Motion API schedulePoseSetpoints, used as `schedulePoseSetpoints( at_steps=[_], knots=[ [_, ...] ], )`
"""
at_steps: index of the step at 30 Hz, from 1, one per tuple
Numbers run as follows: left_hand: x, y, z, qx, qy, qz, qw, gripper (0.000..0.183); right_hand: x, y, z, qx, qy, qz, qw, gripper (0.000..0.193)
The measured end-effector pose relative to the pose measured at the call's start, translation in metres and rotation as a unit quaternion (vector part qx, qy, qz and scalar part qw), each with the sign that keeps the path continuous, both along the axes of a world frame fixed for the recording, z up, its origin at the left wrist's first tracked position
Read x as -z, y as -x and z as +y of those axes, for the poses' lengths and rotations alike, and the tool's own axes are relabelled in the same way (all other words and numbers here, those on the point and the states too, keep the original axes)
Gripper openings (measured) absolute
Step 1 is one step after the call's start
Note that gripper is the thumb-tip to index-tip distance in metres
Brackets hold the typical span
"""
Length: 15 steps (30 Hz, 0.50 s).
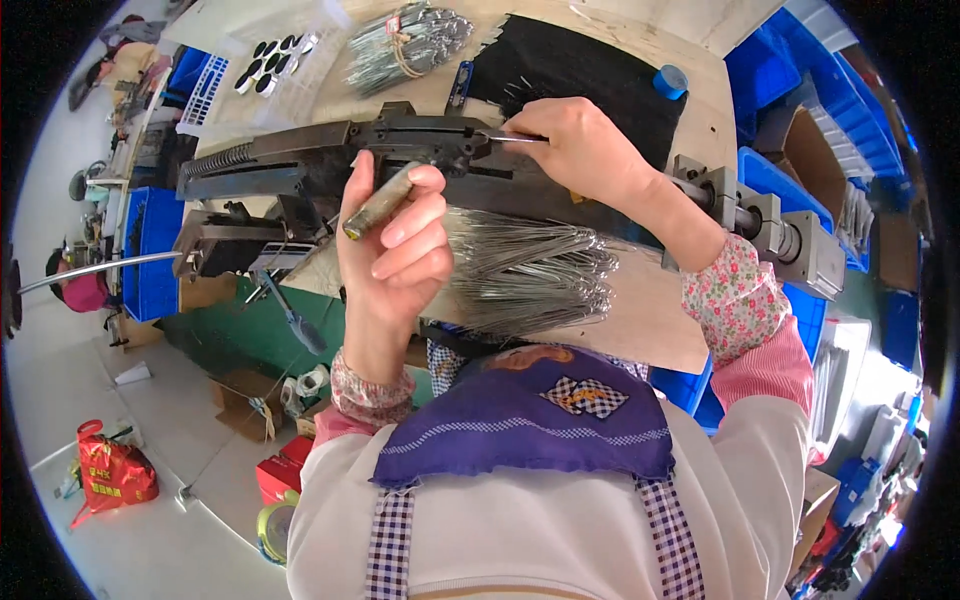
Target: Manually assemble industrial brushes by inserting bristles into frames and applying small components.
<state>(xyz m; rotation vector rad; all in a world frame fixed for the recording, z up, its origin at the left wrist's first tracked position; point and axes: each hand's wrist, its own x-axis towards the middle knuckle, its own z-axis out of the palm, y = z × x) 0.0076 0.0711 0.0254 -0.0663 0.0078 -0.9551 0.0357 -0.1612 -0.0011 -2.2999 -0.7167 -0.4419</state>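
A long dark metal bench machine (335, 145) with a coil spring (222, 158) at its left end lies across the worktable. My left hand (395, 265) is closed around a short worn metal handle (380, 205) in front of the machine; where its far end attaches is hidden by my fingers. My right hand (580, 145) pinches a thin metal piece (515, 137) whose left end meets the machine's head. Below the machine, nearer my body, a thick pile of thin looped metal wires (535, 270) rests on the table.
Behind the machine are a tied wire bundle (410, 48), a black cloth (570, 70), a blue round object (670, 82) and a white basket (325, 75) with black-and-white caps. Shaft clamps (755, 215) stand at right, near blue crates (785, 180). A red bag (112, 472) sits on the floor.
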Motion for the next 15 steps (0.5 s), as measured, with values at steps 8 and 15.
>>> schedulePoseSetpoints(
  at_steps=[8,15],
  knots=[
    [0.074,0.014,-0.038,-0.237,-0.685,-0.526,0.444,0.033,-0.003,-0.006,0.009,-0.009,0.011,0.007,1.0,0.011],
    [0.105,0.027,0.065,-0.201,-0.71,-0.195,0.646,0.043,0.015,0.092,0.003,0.102,0.144,0.013,0.984,0.028]
  ],
)
